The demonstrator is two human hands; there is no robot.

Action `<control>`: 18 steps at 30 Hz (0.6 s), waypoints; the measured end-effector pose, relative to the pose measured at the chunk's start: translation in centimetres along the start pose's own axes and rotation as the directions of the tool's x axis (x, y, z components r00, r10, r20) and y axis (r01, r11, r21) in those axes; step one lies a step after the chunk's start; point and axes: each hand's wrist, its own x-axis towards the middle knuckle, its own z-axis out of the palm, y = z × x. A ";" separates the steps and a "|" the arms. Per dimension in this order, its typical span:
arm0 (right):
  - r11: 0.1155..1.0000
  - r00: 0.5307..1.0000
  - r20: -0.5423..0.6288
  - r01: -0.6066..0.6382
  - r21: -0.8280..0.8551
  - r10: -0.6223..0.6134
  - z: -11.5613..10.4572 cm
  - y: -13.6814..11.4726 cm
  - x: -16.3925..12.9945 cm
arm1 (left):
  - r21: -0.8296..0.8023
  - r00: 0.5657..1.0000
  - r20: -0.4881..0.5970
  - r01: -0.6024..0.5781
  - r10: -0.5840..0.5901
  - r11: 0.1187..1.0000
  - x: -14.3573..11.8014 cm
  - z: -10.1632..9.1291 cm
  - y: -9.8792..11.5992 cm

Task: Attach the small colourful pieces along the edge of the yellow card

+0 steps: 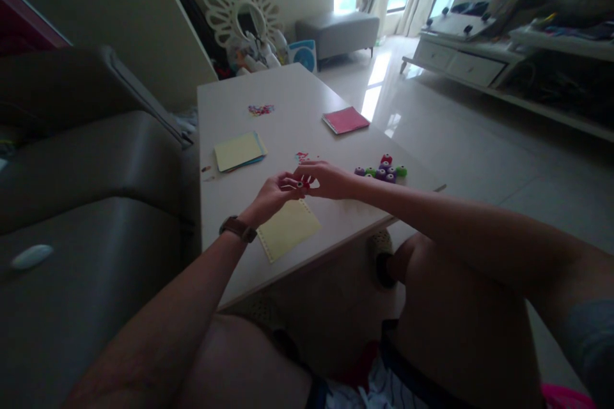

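Note:
Over the near part of the white table, my left hand (283, 188) and my right hand (323, 179) meet. Between their fingers is a small round red piece (306, 185) with a pale-ringed dark spot on its end. My left hand pinches it; my right fingers close around its far side, partly hiding it. Below the hands lies a yellow sheet (289, 230) with a row of holes along its edge. Just beyond them are small red and white scraps (302, 156). Right of my right hand sits a cluster of similar purple, green and red round pieces (384, 170).
A stack of yellow and blue sheets (240, 151) lies at the left of the white table (292, 89). Farther back are small colourful bits (261, 110) and a pink pad of sheets (346, 120). A grey sofa (119, 236) borders the table's left side.

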 end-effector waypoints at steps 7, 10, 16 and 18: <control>0.987 0.988 -0.030 -0.150 -0.060 0.149 -1.1 1.1 -0.5 | 0.203 0.955 -0.297 0.072 -0.009 0.977 0.3 -5.5 -0.6; 0.978 0.983 -0.034 -0.184 -0.099 0.181 -1.5 1.5 -0.8 | 0.289 0.854 -0.519 0.207 -0.029 0.935 0.0 -8.7 -1.9; 0.929 0.949 -0.117 -0.311 -0.202 0.292 -2.3 1.1 -0.9 | 0.408 0.755 -0.649 0.451 -0.095 0.794 -0.7 -11.7 -3.5; 0.904 0.929 -0.166 -0.362 -0.225 0.331 -2.8 0.9 -0.8 | 0.450 0.741 -0.664 0.500 -0.096 0.740 -0.7 -12.1 -3.8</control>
